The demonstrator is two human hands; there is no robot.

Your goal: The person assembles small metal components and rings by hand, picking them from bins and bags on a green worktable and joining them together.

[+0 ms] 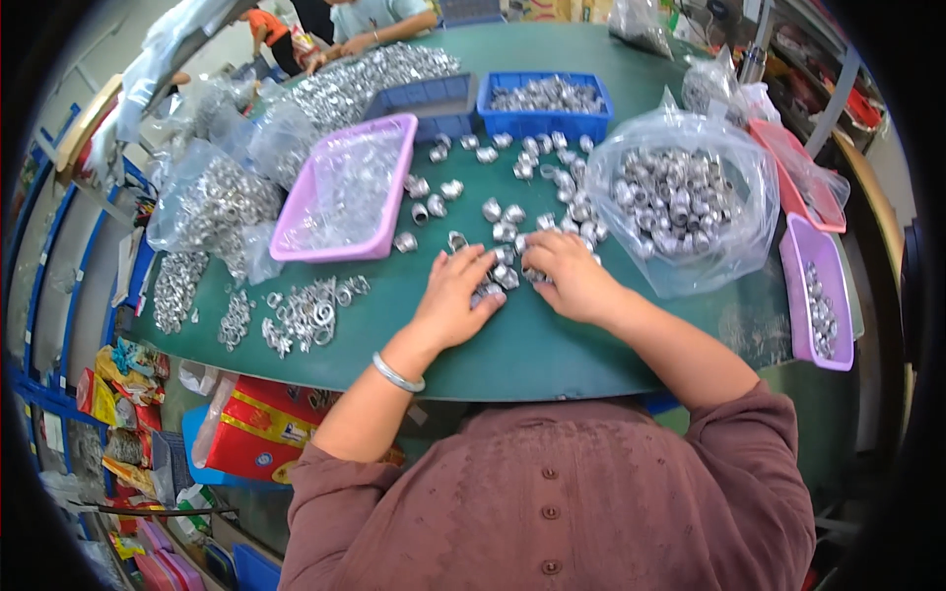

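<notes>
Both of my hands work low over the green table (443, 360), among loose, shiny metal fittings shaped like short hollow collars. My left hand (453, 295) curls its fingers and thumb about a metal fitting (483, 293), which it partly covers. Close by on the right, my right hand (572, 276) bends its fingers down over another metal fitting (533, 275), mostly hidden beneath them. More fittings (506, 276) lie in the gap between the hands. A loose trail of them (513, 214) runs away toward the far side. Beside my right hand an open clear plastic bag (658, 274) holds many fittings.
Left of my hands a pink tray (401, 187) holds clear plastic; small metal rings (313, 313) lie nearer. Behind stand a blue bin (544, 126) of fittings and a grey-blue bin (448, 123). A purple tray (796, 286) sits at right. Across the table a person (379, 18) handles a metal heap.
</notes>
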